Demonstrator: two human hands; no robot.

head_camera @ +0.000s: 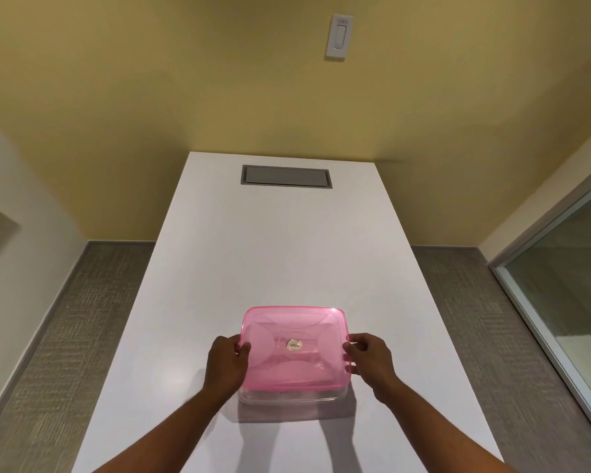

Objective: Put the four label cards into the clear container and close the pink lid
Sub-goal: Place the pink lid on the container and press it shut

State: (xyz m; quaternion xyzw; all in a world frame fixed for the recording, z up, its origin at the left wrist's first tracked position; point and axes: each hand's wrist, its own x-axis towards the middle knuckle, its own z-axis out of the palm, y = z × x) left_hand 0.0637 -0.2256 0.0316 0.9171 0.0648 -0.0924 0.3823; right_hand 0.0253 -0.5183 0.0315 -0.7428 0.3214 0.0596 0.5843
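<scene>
The pink lid (294,346) sits on top of the clear container (292,397), a translucent rounded rectangle with moulded curved panels pressed into its surface and a small round sticker (294,345) at the centre. It glows a soft rose where the light passes through, deeper pink along the rim. Below its near edge the container's colourless wall shows as a narrow band, slightly hazy, with a faint dark mark inside near the front. Whether the label cards lie within cannot be told through the tinted plastic. Whether the lid is pressed fully home cannot be told either; its near rim lines up just above the container's lip.

The box stands on the near half of a long white table (277,250), roughly on its midline, casting a shadow toward the viewer.

Both hands are on it. The left hand (226,361) grips the lid's left edge, thumb on top of the rim and fingers curled under and around the side. The right hand (367,358) holds the right edge in the same narrow clasp, fingertips bent onto the rim. Both forearms reach in from the bottom of the view.

Further out, a grey recessed panel (285,176) is set into the table's far end. A white wall switch (339,36) hangs on the yellow wall beyond. Grey carpet flanks the table, and a glass partition (567,268) stands at the right.
</scene>
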